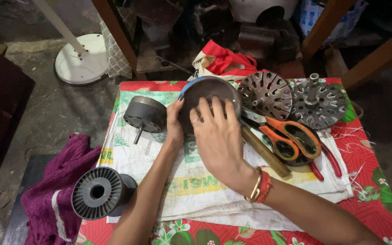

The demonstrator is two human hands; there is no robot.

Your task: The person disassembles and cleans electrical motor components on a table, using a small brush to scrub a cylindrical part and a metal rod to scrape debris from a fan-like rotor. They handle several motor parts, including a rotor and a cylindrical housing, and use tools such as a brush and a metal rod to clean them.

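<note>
At the far left, at about nine o'clock from the hands, a crumpled purple cloth is seen hanging off the table, with a black ribbed plastic spool lying on its side against it. Further up, at ten o'clock, a dark grey motor body with a short steel shaft is laid on the white woven sack that is spread over the red floral cover. At the centre, a round dark metal housing, dull and dished, is held tilted on edge between both hands: the left hand is cupped against its left rim, and the right hand is laid across its face with fingers spread, a gold bangle and red thread being worn at the wrist. At three o'clock a wooden handle is seen lying slantwise, then orange-handled scissors over red-handled pliers. At one to two o'clock two slotted cast-metal end plates are set side by side, grey and rough.
</note>
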